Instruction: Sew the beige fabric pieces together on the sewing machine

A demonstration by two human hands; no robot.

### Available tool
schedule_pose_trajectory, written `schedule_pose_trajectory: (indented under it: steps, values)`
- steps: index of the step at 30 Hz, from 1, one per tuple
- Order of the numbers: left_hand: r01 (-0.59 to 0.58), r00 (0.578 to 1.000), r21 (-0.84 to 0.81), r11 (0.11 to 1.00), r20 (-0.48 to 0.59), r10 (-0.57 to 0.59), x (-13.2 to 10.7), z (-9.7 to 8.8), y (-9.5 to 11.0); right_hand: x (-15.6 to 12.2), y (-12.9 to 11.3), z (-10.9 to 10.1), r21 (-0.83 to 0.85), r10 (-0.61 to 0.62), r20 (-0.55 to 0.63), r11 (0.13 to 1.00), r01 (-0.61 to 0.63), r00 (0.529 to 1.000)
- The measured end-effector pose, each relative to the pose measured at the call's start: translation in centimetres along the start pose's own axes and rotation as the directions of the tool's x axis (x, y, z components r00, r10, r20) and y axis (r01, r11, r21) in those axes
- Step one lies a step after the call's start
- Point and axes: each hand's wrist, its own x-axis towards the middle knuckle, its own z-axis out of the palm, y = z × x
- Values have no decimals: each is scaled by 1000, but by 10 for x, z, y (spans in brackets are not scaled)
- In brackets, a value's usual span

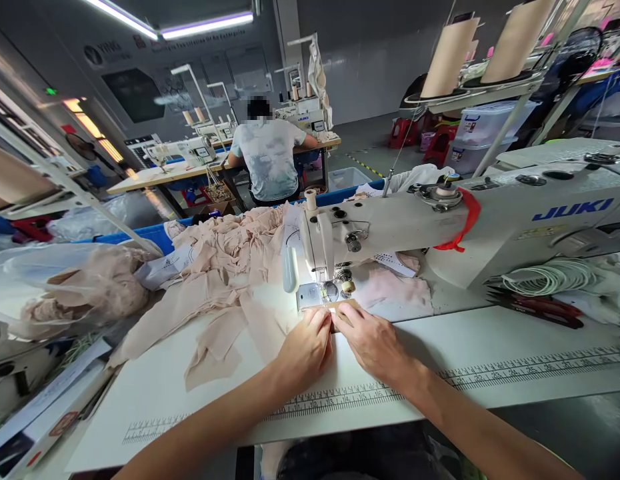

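In the head view a white JUKI sewing machine (390,227) stands on the table, its lamp lit over the needle area. Just in front of the presser foot, my left hand (309,341) is closed, thumb and fingertips pinched together. Close beside it my right hand (373,339) is bent with its fingertips pressed down on a small piece of tan fabric (347,307). The fabric's near end lies between both hands and is mostly covered by the fingers. A heap of thin beige fabric pieces (230,247) spreads left of the needle.
Dark-handled scissors (540,308) and a coil of pale cord (555,277) lie at the right. A printed ruler (340,398) runs along the table's front edge. A plastic bag of fabric (85,287) sits at the left. Thread cones (447,57) stand above; another person (267,157) sits ahead.
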Motion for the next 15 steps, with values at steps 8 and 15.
schedule_pose_trajectory:
  steps: [8,15]
  values:
    - [-30,999,49,998,-30,31,-4,10,-7,1,10,-4,111,110,-28,988,-106,994]
    - [-8,1000,76,997,-10,9,6,13,-26,5,19,2,142,169,-82,977,-156,982]
